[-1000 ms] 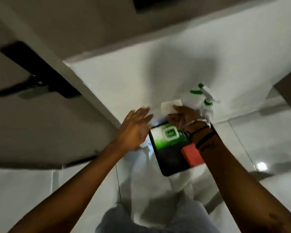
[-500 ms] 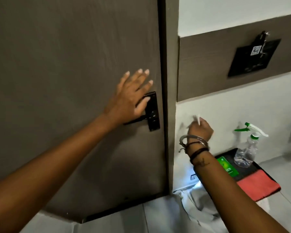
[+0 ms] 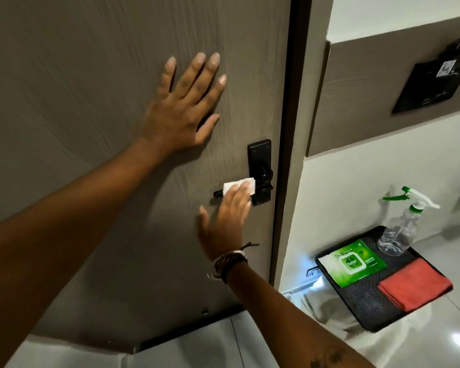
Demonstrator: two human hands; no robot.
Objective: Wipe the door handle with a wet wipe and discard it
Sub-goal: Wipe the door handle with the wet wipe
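A black lever door handle (image 3: 260, 172) on its black plate sits at the right edge of a grey-brown door (image 3: 91, 75). My right hand (image 3: 227, 219) presses a white wet wipe (image 3: 239, 185) flat against the lever with its fingers; most of the lever is hidden under the wipe. My left hand (image 3: 186, 107) lies flat on the door, fingers spread, up and to the left of the handle, holding nothing.
On the floor at the right a black tray (image 3: 367, 304) holds a green pack of wipes (image 3: 352, 262), a spray bottle (image 3: 401, 229) with a green trigger and a folded red cloth (image 3: 414, 286). White crumpled material (image 3: 327, 301) lies beside it. A black wall panel (image 3: 433, 86) hangs above.
My right hand has brought the wipe from beside the wall onto the door handle. My left hand has shifted off the handle, up and left on the door.
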